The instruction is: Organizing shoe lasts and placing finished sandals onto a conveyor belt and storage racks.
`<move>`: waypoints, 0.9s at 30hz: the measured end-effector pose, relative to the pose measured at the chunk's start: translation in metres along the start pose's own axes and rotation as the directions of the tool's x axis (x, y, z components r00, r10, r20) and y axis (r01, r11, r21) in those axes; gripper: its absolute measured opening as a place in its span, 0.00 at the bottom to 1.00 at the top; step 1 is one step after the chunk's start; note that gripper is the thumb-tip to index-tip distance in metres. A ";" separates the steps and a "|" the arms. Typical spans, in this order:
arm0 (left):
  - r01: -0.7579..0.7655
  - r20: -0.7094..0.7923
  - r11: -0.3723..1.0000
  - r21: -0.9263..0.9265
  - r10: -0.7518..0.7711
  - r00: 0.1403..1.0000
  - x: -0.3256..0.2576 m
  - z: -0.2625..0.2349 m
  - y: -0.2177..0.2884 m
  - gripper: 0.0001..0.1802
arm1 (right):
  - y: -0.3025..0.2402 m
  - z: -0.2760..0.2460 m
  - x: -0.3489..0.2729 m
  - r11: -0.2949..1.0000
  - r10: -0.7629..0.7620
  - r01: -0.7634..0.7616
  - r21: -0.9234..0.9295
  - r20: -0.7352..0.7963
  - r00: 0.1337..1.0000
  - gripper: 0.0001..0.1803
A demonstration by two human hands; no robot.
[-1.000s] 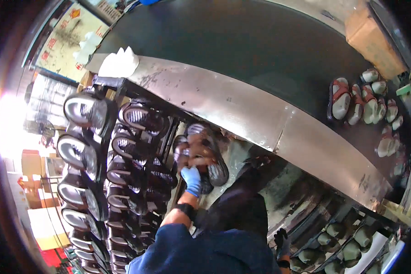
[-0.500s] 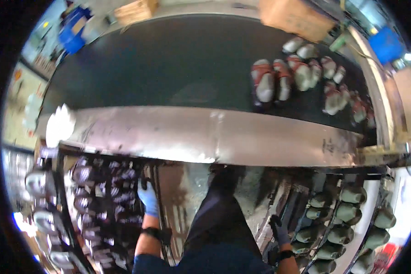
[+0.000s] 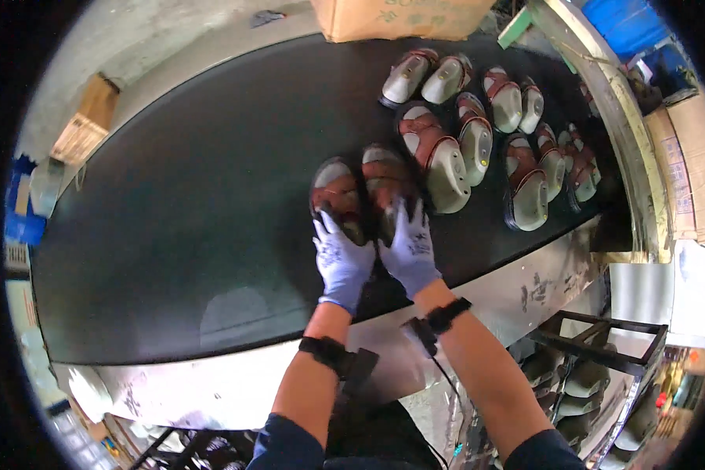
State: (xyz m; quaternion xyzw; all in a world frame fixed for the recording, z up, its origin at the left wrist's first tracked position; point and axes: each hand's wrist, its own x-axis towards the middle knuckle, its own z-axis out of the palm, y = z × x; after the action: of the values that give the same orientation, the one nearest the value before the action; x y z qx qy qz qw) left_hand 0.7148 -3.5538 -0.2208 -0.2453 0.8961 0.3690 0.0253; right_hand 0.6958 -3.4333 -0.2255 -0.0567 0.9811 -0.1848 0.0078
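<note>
**Two red-brown sandals [image 3: 335, 186] down on the belt [image 3: 172, 204], both hands on them!**

Left hand [image 3: 343, 260] and right hand [image 3: 412, 244], fingers half spread, are at the heels, right of the belt's middle; whether they grip, you can't tell. Several neighbouring sandals [image 3: 449, 174] already lie toward the belt's right end, looking done. This pair isn't released yet, and grey-green footwear [image 3: 587, 381] sits on a rack [image 3: 603, 357] below the near edge.

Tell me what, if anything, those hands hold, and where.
The left hand is on one brown sandal, the right hand on the neighbouring sandal, both at the near end; gripped or merely touched, I can't tell.
</note>
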 end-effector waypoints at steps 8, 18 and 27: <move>-0.128 -0.013 0.984 0.126 0.131 0.991 0.098 -0.058 -0.019 0.46 | -0.030 0.003 0.086 0.982 0.072 -0.103 0.161 0.184 0.980 0.48; -0.019 0.108 0.935 -0.355 0.061 0.992 -0.223 -0.048 -0.144 0.52 | -0.015 -0.018 -0.237 0.808 0.155 -0.332 0.487 0.368 0.917 0.46; 0.395 0.711 0.825 -0.404 0.012 0.703 -0.378 0.035 -0.241 0.38 | 0.116 -0.010 -0.481 -0.344 0.188 -0.772 0.535 0.845 0.501 0.29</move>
State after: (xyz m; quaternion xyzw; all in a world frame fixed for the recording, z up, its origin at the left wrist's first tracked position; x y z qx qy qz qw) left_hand 1.1526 -3.5174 -0.3175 -0.1840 0.6517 0.6595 0.3264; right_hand 1.1606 -3.2678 -0.2610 0.3787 0.4188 -0.7540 0.3356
